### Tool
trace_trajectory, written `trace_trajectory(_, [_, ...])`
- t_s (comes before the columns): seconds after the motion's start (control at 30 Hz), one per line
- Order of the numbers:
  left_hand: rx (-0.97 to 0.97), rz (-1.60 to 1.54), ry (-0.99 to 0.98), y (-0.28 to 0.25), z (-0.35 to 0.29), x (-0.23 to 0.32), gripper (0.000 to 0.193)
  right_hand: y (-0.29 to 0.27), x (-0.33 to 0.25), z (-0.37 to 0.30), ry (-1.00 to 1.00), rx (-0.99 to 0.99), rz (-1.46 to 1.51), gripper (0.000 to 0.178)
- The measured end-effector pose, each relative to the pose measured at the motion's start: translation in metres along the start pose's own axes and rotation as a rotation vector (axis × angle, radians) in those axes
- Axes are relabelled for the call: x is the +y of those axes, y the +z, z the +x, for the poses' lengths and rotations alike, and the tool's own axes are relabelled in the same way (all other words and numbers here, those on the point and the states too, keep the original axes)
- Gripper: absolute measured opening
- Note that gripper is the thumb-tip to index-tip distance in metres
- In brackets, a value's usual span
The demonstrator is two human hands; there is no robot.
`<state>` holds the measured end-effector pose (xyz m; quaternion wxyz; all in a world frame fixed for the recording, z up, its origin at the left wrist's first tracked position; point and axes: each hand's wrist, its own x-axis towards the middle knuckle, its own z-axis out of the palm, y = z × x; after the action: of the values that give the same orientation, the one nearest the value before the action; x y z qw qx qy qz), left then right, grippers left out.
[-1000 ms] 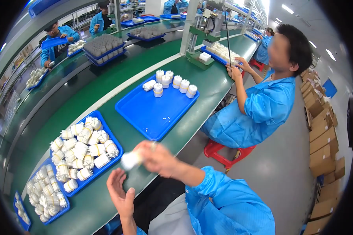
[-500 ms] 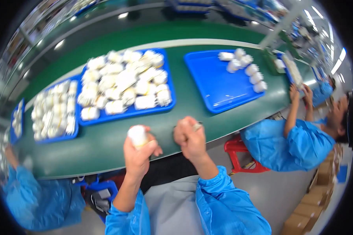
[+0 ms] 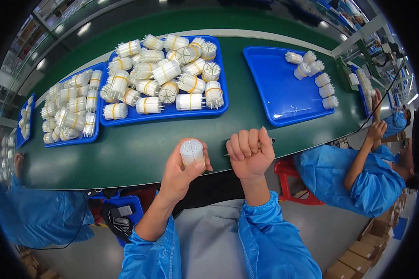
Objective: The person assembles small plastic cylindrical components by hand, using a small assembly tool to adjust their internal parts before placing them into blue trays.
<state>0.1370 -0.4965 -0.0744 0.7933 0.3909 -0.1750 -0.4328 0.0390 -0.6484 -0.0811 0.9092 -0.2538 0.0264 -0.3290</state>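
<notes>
My left hand (image 3: pixel 177 174) is wrapped round a white plastic cylinder (image 3: pixel 192 151), thumb on the near side. The cylinder's divided round end, with small dots on it, faces up toward me. To its right my right hand (image 3: pixel 250 156) is closed in a fist with the curled fingers toward me. A slim metal tool (image 3: pixel 273 140) passes through that fist, and only its small ends show on either side; its kind cannot be made out. Both hands are above the front edge of the green bench (image 3: pixel 135 160), apart from each other.
A blue tray (image 3: pixel 172 113) heaped with yellow-banded white cylinders lies beyond my left hand, with another filled tray (image 3: pixel 74 142) left of it. A third blue tray (image 3: pixel 284 100) at right holds several cylinders. Co-workers in blue sit on both sides; a red stool (image 3: pixel 288 186) stands at right.
My right fist has turned, so its curled fingers now face me. The left hand still holds the cylinder, its round end now in plain sight. The whole view has shifted slightly.
</notes>
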Motion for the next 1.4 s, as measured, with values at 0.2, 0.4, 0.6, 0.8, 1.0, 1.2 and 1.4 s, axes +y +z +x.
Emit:
trace_trajectory(0.2, [-0.031,0.042,-0.063,0.003,0.003,0.004,0.061,-0.008,-0.006,0.002,-0.011,-0.013,0.072,0.048])
trace_trajectory(0.4, [0.010,-0.104,-0.148,0.008,0.003,0.007,0.054,-0.008,-0.012,0.002,0.020,-0.049,0.135,0.050])
trace_trajectory(0.6, [0.010,0.086,-0.317,0.021,-0.004,0.009,0.047,0.031,-0.015,-0.007,-0.137,-0.206,0.163,0.053])
trace_trajectory(0.8, [0.033,0.297,-0.271,0.027,-0.008,0.007,0.041,0.044,-0.003,-0.006,-0.223,-0.308,0.122,0.053])
trace_trajectory(1.0, [0.036,0.584,-0.082,0.028,-0.012,-0.004,0.037,0.042,0.006,-0.011,-0.224,-0.286,0.098,0.053])
trace_trajectory(1.2, [0.022,0.717,-0.027,0.030,-0.010,-0.003,0.037,0.040,0.008,-0.015,-0.210,-0.265,0.052,0.053])
trace_trajectory(1.4, [0.017,0.863,0.003,0.027,-0.004,-0.005,0.038,0.033,0.012,-0.017,-0.139,-0.181,-0.032,0.051])
